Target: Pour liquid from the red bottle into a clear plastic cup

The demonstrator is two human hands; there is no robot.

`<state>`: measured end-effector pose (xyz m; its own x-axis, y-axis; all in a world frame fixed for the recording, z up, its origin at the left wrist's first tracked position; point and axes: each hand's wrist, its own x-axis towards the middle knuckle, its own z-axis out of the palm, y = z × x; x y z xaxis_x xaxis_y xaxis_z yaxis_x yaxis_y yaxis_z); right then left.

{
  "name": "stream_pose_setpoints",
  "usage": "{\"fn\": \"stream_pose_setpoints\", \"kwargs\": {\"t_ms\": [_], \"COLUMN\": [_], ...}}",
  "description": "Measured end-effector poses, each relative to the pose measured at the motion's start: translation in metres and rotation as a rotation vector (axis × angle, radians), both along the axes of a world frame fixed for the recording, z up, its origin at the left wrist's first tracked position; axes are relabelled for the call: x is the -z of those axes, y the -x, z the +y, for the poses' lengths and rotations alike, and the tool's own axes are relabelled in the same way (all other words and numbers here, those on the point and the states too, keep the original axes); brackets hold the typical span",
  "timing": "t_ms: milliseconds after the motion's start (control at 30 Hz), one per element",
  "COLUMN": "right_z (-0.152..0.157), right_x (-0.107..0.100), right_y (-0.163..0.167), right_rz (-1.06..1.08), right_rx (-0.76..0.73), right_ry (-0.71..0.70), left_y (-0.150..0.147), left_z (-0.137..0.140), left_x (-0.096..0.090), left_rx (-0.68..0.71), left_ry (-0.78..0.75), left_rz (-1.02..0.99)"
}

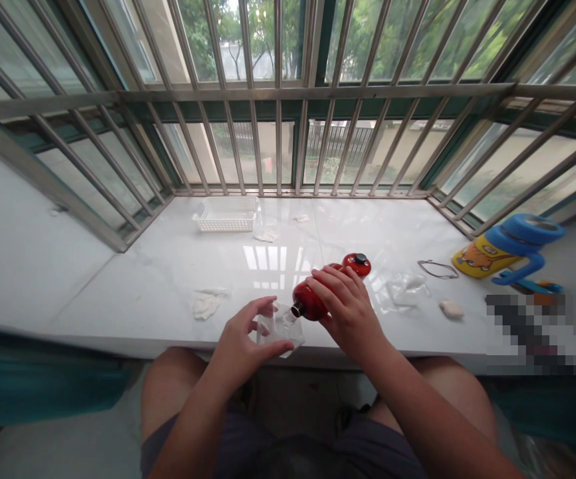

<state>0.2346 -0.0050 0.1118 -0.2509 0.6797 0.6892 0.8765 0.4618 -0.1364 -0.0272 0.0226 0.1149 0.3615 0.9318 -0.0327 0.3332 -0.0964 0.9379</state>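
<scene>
Nearest you in the head view are your bare knees and dark shorts, and just past them your two hands meet over the near edge of the white counter (168, 266). Your left hand (241, 346) is closed around a small clear cup (279, 327), thumb on the near side and fingers curled behind it, holding it at the counter's edge. Your right hand (350, 309) is clamped over the middle of a red bottle (312, 296), which lies tipped nearly flat with its dark mouth touching or just over the cup's rim.

The bottle looks glossy and rounded, so it is probably slippery; your grip across its belly seems the safest hold. The cup is thin and see-through, likely light and easily knocked or squashed, so hold it by its sides as you do now. Whether any liquid is flowing cannot be told.

Just behind the bottle sits a red cap (357, 264) with a dark top. Farther right lie crumpled clear plastic (405, 289), a thin wire loop (437, 269), a small pale lump (451, 309), and a blue and yellow toy (510, 249). To the left rests a crumpled white tissue (205, 305), and farther back a white basket (225, 214) stands near the barred window (278, 100).
</scene>
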Motion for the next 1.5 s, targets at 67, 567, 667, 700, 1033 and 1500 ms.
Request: {"fn": "stream_pose_setpoints", "kwargs": {"t_ms": [67, 567, 667, 700, 1033, 1500], "right_z": [0.0, 0.001, 0.001, 0.001, 0.001, 0.001], "right_x": [-0.001, -0.008, -0.006, -0.006, -0.006, -0.014], "right_y": [-0.001, 0.001, 0.0, 0.0, -0.001, -0.001], "right_rz": [-0.005, -0.018, -0.015, -0.012, -0.012, -0.047], "right_rx": [0.003, 0.007, 0.005, 0.004, 0.003, 0.0], "right_ry": [-0.001, -0.003, 0.013, 0.02, 0.032, 0.033], "left_y": [-0.001, 0.001, 0.001, 0.001, 0.0, 0.002], "left_z": [0.001, 0.003, 0.004, 0.004, 0.003, 0.008], "left_x": [0.002, 0.017, 0.016, 0.016, 0.016, 0.028], "left_rx": [0.003, 0.046, 0.05, 0.051, 0.049, 0.097], "left_ry": [0.016, 0.068, 0.069, 0.07, 0.086, 0.114], "left_rz": [-0.022, -0.11, -0.121, -0.126, -0.134, -0.217]}}
